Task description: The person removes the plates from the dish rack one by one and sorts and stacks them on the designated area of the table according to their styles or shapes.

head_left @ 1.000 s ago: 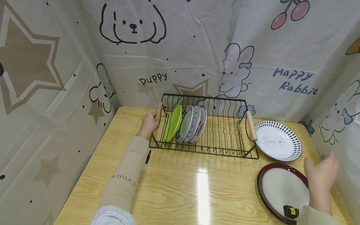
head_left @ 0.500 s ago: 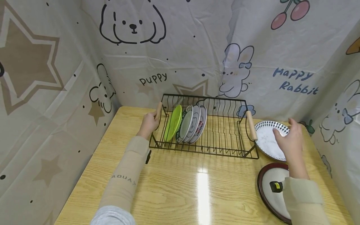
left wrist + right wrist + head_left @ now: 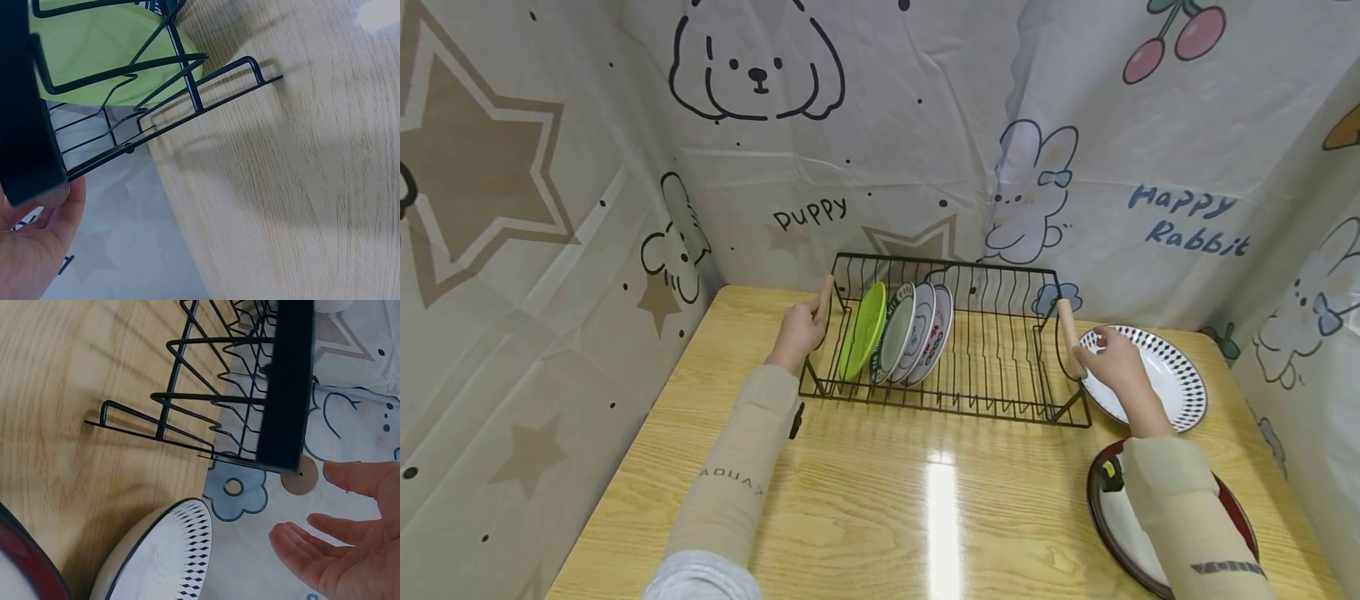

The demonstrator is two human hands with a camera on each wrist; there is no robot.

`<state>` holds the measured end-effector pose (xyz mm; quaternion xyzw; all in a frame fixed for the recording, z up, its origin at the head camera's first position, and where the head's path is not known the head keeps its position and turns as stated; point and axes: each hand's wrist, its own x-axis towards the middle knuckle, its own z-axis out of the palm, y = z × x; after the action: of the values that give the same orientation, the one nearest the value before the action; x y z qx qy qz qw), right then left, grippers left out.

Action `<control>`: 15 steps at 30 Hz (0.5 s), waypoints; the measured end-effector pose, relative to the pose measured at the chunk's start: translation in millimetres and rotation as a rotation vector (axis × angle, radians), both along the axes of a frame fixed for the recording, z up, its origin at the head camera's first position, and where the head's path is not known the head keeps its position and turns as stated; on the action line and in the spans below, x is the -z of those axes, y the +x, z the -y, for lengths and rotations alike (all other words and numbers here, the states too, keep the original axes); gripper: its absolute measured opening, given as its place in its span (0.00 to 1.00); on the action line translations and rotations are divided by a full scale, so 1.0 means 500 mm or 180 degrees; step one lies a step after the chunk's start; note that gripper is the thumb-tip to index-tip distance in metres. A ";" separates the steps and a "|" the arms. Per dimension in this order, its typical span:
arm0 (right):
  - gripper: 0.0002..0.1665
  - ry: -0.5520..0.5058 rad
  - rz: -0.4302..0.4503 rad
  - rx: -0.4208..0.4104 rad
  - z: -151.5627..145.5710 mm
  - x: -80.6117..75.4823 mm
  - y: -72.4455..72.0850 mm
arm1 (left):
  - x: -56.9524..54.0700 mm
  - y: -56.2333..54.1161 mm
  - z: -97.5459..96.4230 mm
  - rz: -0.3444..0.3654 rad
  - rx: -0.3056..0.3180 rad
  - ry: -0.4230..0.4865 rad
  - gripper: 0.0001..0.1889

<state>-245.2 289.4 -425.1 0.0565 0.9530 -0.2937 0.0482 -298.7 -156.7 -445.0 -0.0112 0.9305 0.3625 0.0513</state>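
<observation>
A black wire dish rack (image 3: 955,412) with a wooden handle at each end stands on the table. My left hand (image 3: 797,335) grips the left wooden handle (image 3: 827,292). In the rack's left half, a green plate (image 3: 862,332) and several patterned white plates (image 3: 934,337) stand on edge. At the right end, my right hand (image 3: 1122,368) is beside the right wooden handle (image 3: 1067,321). The right wrist view shows that hand (image 3: 353,531) with thumb and fingers spread apart, near the handle's round end (image 3: 299,475) but not curled round it.
A white plate with a black diamond rim (image 3: 1187,383) lies right of the rack, partly below my right hand. Nearer lies a dark-red-rimmed plate (image 3: 1131,533), partly covered by my right forearm. Printed cloth (image 3: 910,167) hangs behind the wooden table (image 3: 850,500) and at its sides.
My right hand has moved left from above the right-hand plates to the rack's right handle. My left hand stays on the left handle, and the rack has not visibly moved.
</observation>
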 end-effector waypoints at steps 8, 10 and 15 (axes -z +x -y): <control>0.35 -0.0337 0.0331 -0.0113 0.011 0.015 -0.016 | 0.000 0.001 -0.002 -0.0047 -0.0010 0.0007 0.26; 0.33 -0.0395 0.0341 -0.0097 0.013 0.018 -0.020 | 0.000 0.001 -0.002 -0.0072 -0.0009 0.0001 0.26; 0.33 -0.0674 0.0433 0.0048 0.012 0.020 -0.027 | -0.001 0.002 -0.001 -0.0096 -0.0022 0.0009 0.26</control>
<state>-258.5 283.6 -435.3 0.0780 0.9108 -0.3885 0.1162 -297.9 -156.2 -444.6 -0.0088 0.9306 0.3641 0.0360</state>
